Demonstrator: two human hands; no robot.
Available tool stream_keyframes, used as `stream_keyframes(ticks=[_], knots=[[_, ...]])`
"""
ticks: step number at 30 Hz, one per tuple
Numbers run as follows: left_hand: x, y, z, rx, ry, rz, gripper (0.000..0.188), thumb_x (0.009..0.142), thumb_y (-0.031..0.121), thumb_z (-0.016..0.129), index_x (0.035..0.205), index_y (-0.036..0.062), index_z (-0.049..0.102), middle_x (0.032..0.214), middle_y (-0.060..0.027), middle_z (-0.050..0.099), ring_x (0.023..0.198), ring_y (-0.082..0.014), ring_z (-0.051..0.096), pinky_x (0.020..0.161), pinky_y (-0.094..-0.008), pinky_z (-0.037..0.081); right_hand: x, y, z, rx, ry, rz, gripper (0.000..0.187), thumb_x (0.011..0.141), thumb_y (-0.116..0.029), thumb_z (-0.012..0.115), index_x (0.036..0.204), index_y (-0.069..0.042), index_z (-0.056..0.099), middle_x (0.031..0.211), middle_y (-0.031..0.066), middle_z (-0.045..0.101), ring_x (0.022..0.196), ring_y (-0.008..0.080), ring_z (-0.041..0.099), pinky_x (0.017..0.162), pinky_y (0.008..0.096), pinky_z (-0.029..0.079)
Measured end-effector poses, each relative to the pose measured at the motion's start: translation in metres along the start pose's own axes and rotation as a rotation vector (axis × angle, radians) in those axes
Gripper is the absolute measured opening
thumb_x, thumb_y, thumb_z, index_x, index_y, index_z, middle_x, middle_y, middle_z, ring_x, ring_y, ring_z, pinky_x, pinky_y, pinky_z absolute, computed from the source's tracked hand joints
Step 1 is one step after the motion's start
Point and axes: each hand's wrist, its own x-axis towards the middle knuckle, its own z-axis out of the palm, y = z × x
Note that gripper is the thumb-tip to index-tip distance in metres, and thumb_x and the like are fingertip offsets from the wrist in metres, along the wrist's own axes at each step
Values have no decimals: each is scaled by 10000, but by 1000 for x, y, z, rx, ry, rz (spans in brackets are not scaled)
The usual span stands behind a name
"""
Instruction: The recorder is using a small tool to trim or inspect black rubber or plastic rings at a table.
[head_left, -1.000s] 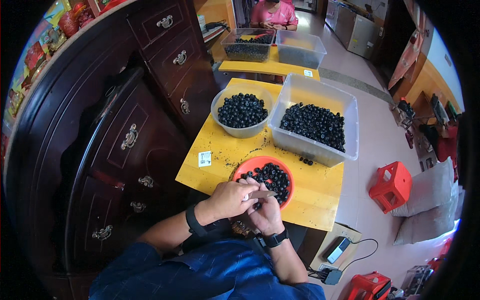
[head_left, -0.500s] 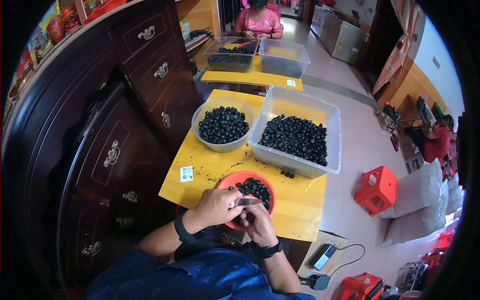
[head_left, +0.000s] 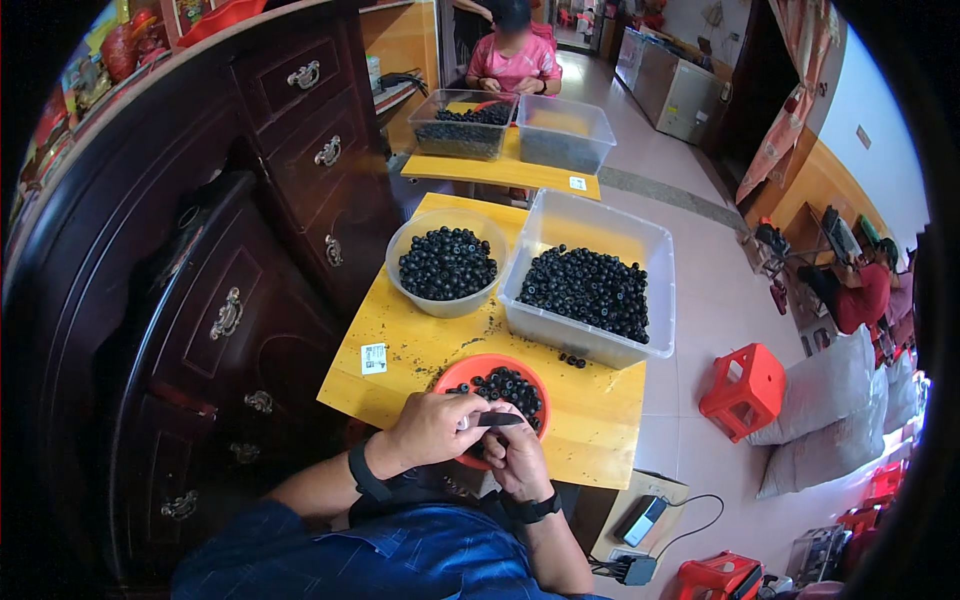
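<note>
My left hand (head_left: 432, 430) is closed round a small knife (head_left: 500, 419) whose dark blade points right; a pale bit of it shows at the fingers. Against the blade, my right hand (head_left: 520, 462) is pinched shut; what it holds, if anything, is hidden by the fingers. Both hands are over the near edge of a red-orange bowl (head_left: 450, 380), which holds small black ring-like pieces (head_left: 508, 386). Beyond it stand a round translucent tub (head_left: 440, 306) and a larger rectangular translucent bin (head_left: 590, 346), each with many similar black pieces.
A few loose pieces (head_left: 572, 360) and dark crumbs lie on the yellow table (head_left: 590, 410). Dark wooden drawers (head_left: 300, 150) border the left. Across a second yellow table (head_left: 450, 168) sits a person in pink (head_left: 512, 66). Red stools (head_left: 742, 392) and pale sacks (head_left: 815, 390) stand right.
The blade now shows more plainly between my hands, which stay over the bowl. The whole view has shifted slightly, with the tables sitting a little lower in it.
</note>
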Motion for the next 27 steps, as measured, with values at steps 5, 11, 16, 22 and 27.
stream_keyframes(ticks=[5, 11, 16, 22, 27], knots=[[-11, -8, -9, -27, -36, -54, 155, 785, 158, 753, 872, 81, 652, 696, -96, 647, 634, -288, 667, 567, -385, 514, 1, 18, -7, -129, 14, -116, 90, 964, -167, 612, 1029, -117, 575, 752, -45, 545, 515, 18, 409, 433, 164, 313], [-16, -23, -7, -229, -139, -176, 218, 812, 228, 765, 821, 57, 630, 659, -112, 609, 578, -197, 600, 568, -335, 474, 5, 29, -14, -149, -11, -106, 104, 970, -178, 609, 1053, -116, 597, 799, -51, 585, 541, 16, 409, 453, 160, 320], [-18, -44, -1, -679, -204, -270, 117, 904, 148, 693, 874, 49, 639, 729, 74, 543, 669, -6, 460, 592, -199, 392, 6, 30, -1, -32, -20, -86, 120, 992, -199, 580, 1036, -91, 608, 754, -60, 537, 542, 19, 385, 470, 170, 313], [-18, -48, -8, -697, -209, -281, 87, 910, 121, 660, 909, 39, 632, 773, 78, 569, 686, -5, 472, 597, -202, 399, 13, 31, 1, 79, -72, -27, 179, 999, -280, 564, 1030, -105, 584, 847, -31, 568, 562, 20, 399, 474, 161, 339], [-14, -35, -20, -335, -98, -85, 258, 830, 255, 734, 925, 38, 630, 687, -46, 607, 596, -161, 586, 555, -300, 457, 11, 28, 2, 248, -73, 26, 205, 996, -291, 568, 1089, -107, 561, 873, -4, 573, 569, 25, 439, 469, 161, 370]])
